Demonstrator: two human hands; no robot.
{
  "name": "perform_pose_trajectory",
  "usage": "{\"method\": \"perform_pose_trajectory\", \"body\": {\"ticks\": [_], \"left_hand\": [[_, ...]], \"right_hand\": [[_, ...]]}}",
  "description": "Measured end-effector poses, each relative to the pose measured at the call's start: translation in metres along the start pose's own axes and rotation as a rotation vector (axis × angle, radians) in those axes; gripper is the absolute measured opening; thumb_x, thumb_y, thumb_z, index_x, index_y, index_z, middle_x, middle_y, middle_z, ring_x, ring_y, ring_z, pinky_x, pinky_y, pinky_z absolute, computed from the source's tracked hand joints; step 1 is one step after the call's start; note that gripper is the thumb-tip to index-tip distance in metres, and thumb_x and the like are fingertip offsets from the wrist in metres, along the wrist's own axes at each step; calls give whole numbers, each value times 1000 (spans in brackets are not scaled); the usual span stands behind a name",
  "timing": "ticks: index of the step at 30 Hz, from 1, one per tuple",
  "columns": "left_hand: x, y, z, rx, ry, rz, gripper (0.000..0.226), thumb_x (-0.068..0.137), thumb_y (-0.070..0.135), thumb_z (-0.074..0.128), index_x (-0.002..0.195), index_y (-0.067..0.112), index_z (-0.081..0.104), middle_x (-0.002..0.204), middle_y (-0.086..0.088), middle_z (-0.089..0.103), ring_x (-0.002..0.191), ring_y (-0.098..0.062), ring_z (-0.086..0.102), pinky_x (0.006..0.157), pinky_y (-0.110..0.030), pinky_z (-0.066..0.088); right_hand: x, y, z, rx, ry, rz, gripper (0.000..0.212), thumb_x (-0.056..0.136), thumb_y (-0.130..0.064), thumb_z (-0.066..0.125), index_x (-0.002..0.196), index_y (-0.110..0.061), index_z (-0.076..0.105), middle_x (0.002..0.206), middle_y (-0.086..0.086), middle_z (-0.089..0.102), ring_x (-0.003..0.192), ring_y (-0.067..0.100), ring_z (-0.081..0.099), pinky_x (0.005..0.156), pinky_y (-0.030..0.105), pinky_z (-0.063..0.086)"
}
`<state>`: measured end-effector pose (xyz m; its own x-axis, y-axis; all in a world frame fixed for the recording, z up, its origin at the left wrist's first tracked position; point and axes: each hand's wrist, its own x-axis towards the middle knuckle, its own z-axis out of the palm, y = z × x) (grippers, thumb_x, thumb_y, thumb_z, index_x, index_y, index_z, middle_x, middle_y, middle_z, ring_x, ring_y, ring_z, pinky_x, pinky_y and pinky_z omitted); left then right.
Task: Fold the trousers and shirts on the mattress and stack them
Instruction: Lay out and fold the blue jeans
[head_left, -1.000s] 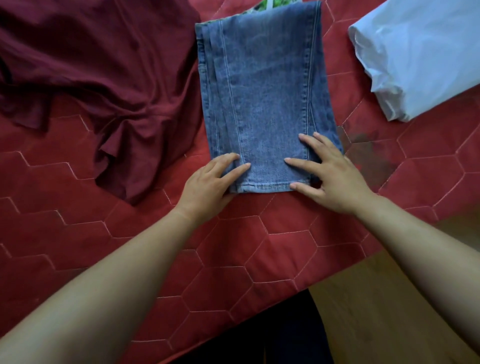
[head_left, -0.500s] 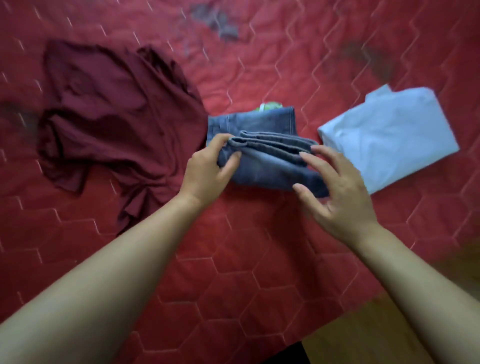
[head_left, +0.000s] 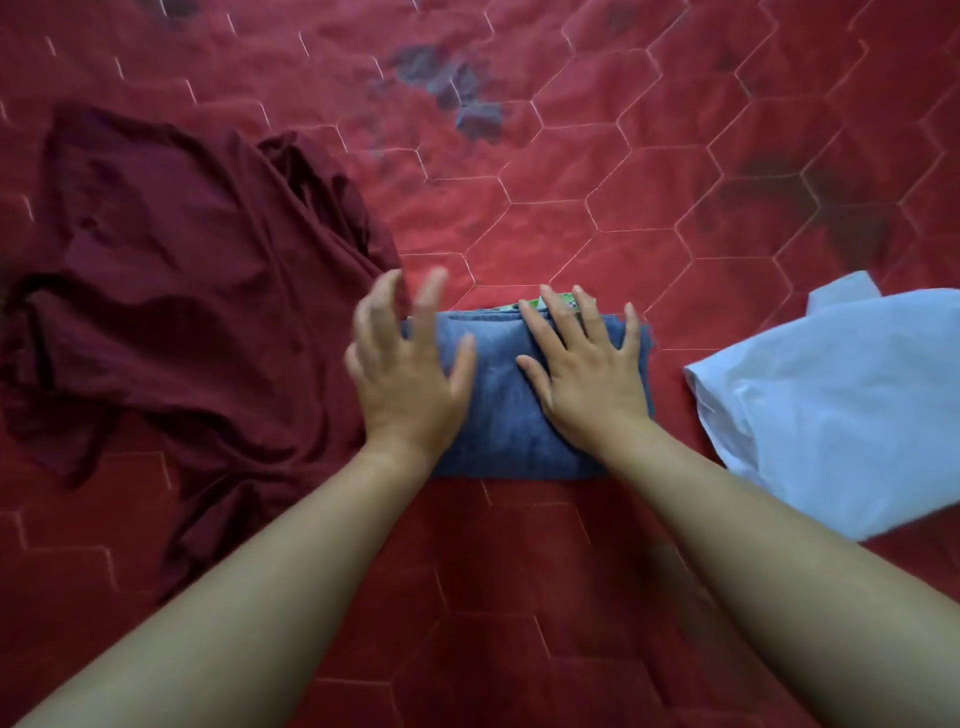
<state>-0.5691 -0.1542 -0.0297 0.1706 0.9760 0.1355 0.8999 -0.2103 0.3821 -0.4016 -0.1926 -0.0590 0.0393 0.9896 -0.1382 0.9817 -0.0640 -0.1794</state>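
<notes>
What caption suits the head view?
Right hand flat on folded blue jeans on a red quilted mattress, left hand open over them; maroon shirt crumpled, white shirt folded.

A home bedroom — red quilted mattress (head_left: 597, 197) with hexagon stitching, loose maroon shirt (head_left: 182, 291), folded jeans (head_left: 509, 410) — laundry.

Underneath: the red quilted hexagon-stitched mattress (head_left: 571, 182) carries all three garments.
Centre: the folded blue denim trousers (head_left: 509, 410) lie in the middle, directly before the person.
Left: the crumpled maroon cotton shirt (head_left: 182, 312) spreads left of the trousers, just beside their left end.
Right: the folded pale blue shirt (head_left: 841, 410) lies right of the trousers, apart from them, bare mattress between.
Behind: a small green-and-white printed item (head_left: 560, 300) peeks out at the trousers' far edge.
On top: the right hand (head_left: 587, 379) lies flat on the trousers' right half; the left hand (head_left: 410, 374) is over their left end, contact unclear.
</notes>
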Motion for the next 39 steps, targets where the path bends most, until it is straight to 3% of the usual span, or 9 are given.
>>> {"method": "perform_pose_trajectory", "body": {"ticks": [2, 7, 11, 15, 22, 27, 32, 35, 39], "left_hand": [[-7, -8, 16, 152, -122, 245, 51, 86, 48, 43, 135, 35, 47, 144, -7, 41, 132, -31, 38, 97, -51, 35], [-1, -24, 36, 116, -327, 59, 54, 87, 55, 26, 139, 43, 36, 149, -5, 32, 137, -27, 26, 100, -53, 35], [0, -22, 38, 139, -358, 43, 53, 89, 56, 24, 140, 45, 33, 152, -7, 25, 139, -27, 20, 102, -49, 30], [-22, -3, 33, 60, -240, -216, 57, 89, 53, 45, 143, 42, 29, 154, -14, 13, 139, -32, 17, 105, -49, 28], [-48, 31, 26, -24, -221, -743, 75, 88, 59, 43, 147, 40, 0, 119, -20, 43, 101, -40, 52, 83, -51, 44], [-54, 21, 19, 23, -288, -643, 74, 90, 58, 36, 147, 38, -6, 127, -18, 41, 116, -38, 44, 91, -54, 37], [-90, 17, 5, 6, -291, -426, 74, 89, 51, 45, 148, 37, 2, 153, -10, 10, 139, -27, 13, 106, -61, 15], [-123, 19, -3, -90, -313, -366, 76, 86, 48, 54, 147, 32, 11, 149, -10, 14, 134, -28, 22, 103, -53, 26], [-159, 25, -2, -308, -488, -555, 89, 84, 51, 58, 149, 26, 3, 143, -18, 25, 129, -37, 32, 107, -41, 26]], "right_hand": [[8, 1, 8, -8, 20, -27, 56, 94, -50, 26, 145, -27, 32, 151, -1, 32, 140, 25, 25, 107, 61, 12], [12, 7, 6, 78, 63, -75, 53, 92, -48, 37, 141, -27, 38, 151, -1, 31, 140, 24, 24, 109, 56, 8], [-14, 15, -4, 153, 148, 252, 53, 86, -54, 47, 137, -44, 38, 154, 4, 22, 139, 33, 21, 105, 60, 17], [-50, 17, 2, 652, 77, 389, 68, 84, -51, 54, 137, -60, 13, 151, 7, 14, 138, 23, 22, 108, 26, 20], [-33, 25, 13, 692, -18, 382, 68, 82, -61, 48, 131, -69, 2, 144, 7, 28, 127, 29, 38, 98, 30, 29], [-42, 27, 9, 823, -63, 398, 71, 82, -54, 58, 131, -70, 8, 133, 12, 49, 123, 27, 48, 96, 26, 34], [-98, 20, 10, 801, 9, 498, 73, 80, -53, 61, 131, -69, 11, 128, 11, 55, 119, 26, 52, 94, 25, 36], [-146, 26, 9, 750, 4, 567, 72, 79, -55, 60, 130, -70, 11, 129, 11, 55, 117, 27, 53, 91, 25, 35], [-196, 31, 13, 723, -14, 625, 72, 80, -53, 60, 129, -71, 11, 132, 10, 54, 120, 27, 51, 92, 27, 37]]}}
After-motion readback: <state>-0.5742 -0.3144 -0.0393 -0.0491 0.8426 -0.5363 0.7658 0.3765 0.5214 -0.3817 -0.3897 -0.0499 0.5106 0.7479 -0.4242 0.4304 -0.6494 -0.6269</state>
